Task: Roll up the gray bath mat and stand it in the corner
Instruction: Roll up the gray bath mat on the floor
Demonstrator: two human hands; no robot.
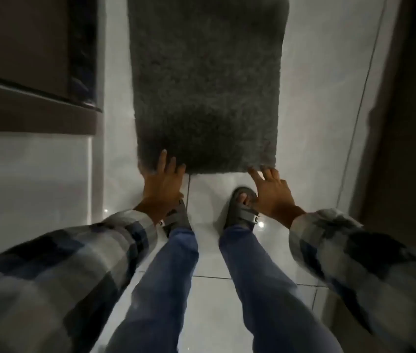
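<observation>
Gray bath mat (pixel 206 82) lies flat and unrolled on the pale tiled floor (pixel 311 103), running from centre frame up to the top edge. Its near short edge sits just above the person's sandalled feet (pixel 242 207).

Left hand (pixel 162 187): fingers (pixel 167 163) spread, tips resting on the lower-left corner of the mat, nothing clasped. Right hand (pixel 274 197): fingers (pixel 261 175) extended, tips touching the lower-right corner, not yet closed.

Judgement: roll not begun; step in hand is taking hold of the near edge. To do well: pinch both corners evenly, fold the edge over tight and level, and keep both hands advancing together so the roll stays straight and will stand.

Dark cabinet (pixel 33 72) at upper left.
</observation>
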